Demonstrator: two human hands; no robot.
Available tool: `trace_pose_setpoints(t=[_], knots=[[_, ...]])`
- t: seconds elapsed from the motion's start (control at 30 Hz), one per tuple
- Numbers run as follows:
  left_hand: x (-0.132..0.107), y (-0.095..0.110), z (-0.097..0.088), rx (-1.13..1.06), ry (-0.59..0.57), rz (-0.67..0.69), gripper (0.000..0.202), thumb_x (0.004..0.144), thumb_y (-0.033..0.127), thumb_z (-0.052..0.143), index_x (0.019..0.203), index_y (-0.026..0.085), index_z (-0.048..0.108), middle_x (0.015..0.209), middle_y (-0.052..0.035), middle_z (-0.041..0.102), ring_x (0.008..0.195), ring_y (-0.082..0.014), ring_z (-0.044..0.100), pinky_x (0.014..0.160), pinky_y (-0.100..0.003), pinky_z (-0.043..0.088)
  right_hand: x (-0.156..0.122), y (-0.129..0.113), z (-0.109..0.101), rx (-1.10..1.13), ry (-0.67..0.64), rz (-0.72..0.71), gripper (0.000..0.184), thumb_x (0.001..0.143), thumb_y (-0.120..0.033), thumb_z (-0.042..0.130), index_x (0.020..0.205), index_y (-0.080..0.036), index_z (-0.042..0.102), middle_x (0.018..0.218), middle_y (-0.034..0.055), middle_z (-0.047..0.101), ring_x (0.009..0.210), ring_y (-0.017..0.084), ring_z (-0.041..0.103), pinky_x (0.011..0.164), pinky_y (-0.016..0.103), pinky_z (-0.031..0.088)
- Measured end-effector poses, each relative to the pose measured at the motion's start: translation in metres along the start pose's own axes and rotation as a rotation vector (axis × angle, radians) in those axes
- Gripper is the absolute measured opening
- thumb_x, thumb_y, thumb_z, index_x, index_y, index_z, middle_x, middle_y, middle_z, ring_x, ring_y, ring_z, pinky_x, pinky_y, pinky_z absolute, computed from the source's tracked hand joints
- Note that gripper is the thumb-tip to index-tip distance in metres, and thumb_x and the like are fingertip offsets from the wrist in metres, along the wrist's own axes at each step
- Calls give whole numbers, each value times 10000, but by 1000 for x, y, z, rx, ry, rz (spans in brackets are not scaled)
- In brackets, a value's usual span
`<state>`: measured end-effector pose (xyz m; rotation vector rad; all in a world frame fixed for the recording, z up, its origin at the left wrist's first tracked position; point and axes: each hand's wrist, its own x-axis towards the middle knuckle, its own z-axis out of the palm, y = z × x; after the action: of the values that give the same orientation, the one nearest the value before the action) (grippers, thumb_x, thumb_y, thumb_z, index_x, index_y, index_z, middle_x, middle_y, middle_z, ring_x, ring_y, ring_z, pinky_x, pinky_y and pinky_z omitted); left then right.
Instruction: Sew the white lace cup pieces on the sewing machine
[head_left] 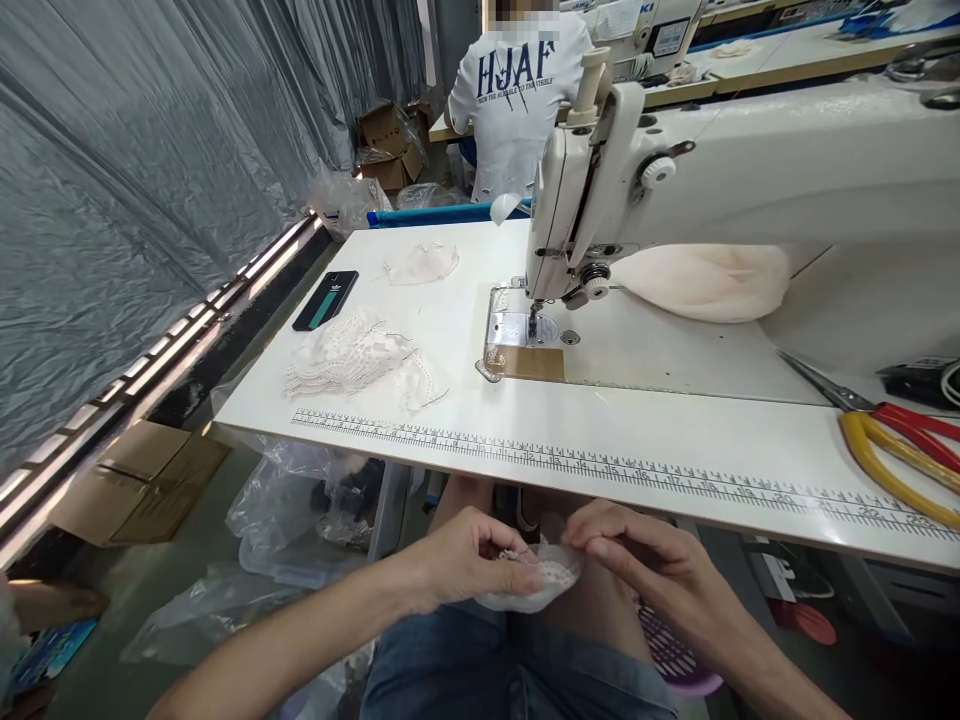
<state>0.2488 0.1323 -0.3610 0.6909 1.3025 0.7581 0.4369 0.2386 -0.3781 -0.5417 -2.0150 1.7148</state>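
Over my lap, below the table's front edge, both hands hold a small piece of white lace fabric. My left hand pinches it between thumb and fingers at its left side. With thumb and fingertips together, my right hand grips its right edge. On the table, a pile of white lace pieces lies at the left, and a single pale piece of fabric rests behind it. The sewing machine stands beyond my hands, its needle and presser foot above the metal plate.
A dark phone lies near the table's left edge. Scissors with red and yellow handles sit at the right. Pale cloth lies under the machine arm. Cardboard boxes and plastic bags stand on the floor. A person sits ahead.
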Motion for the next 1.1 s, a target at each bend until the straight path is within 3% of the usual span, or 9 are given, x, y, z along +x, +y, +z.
trace_pose_setpoints(t=[0.23,0.37,0.5,0.57,0.63,0.7,0.83,0.93,1.1], knots=[[5,7,8,-11,8,-32,470,534,534,776,583,110,577,546,37,465,535,-64,365,513,-213,244,-2,-3,3,47,-97,-202,257,947,-315,431,756,-221,575,695,12,621,651,145,569,622,262,437],[9,6,7,-15,33,-9,421,558,481,779,607,104,599,542,34,471,520,-61,373,496,-208,242,-17,30,-15,-479,-150,-265,272,939,-263,388,719,-210,540,629,12,549,586,143,504,540,260,363],[11,1,3,-58,-1,-7,394,568,450,785,609,96,617,576,23,492,541,-59,392,500,-199,249,-64,85,-50,-903,-16,-64,226,839,-165,439,815,-245,649,740,47,668,652,199,626,564,282,453],[12,-2,2,-74,-14,-13,402,567,459,788,615,92,630,589,19,497,547,-57,392,500,-197,248,-82,94,-59,-946,9,-23,291,781,-92,438,815,-242,685,750,70,701,658,235,664,569,309,491],[13,-5,2,-88,-15,-17,408,566,464,792,635,88,648,610,13,505,562,-59,400,509,-197,257,-84,81,-55,-916,-1,-38,282,801,-133,448,861,-268,688,796,61,712,683,232,680,543,287,505],[15,-7,4,-96,-17,-17,407,562,461,796,654,89,661,631,9,513,578,-61,409,520,-196,265,-71,52,-39,-771,-16,-37,214,852,-217,496,994,-266,649,914,69,695,762,217,676,575,262,518],[14,-4,9,-122,-21,-39,426,549,473,800,698,92,681,644,3,531,586,-69,419,531,-199,273,-33,2,-3,-523,-17,-170,143,909,-233,474,945,-263,609,837,38,600,689,138,598,580,217,472],[12,-1,12,-158,-31,-53,433,537,471,806,697,88,680,623,10,520,581,-68,413,544,-200,278,-22,0,7,-523,-1,-266,156,917,-206,454,936,-258,600,800,21,533,658,117,547,559,214,434],[10,-2,12,-149,-62,-35,410,559,469,794,694,97,687,637,14,513,595,-71,404,550,-207,281,-22,12,12,-509,-9,-271,163,933,-160,394,853,-221,523,788,11,471,654,108,499,545,210,396]])
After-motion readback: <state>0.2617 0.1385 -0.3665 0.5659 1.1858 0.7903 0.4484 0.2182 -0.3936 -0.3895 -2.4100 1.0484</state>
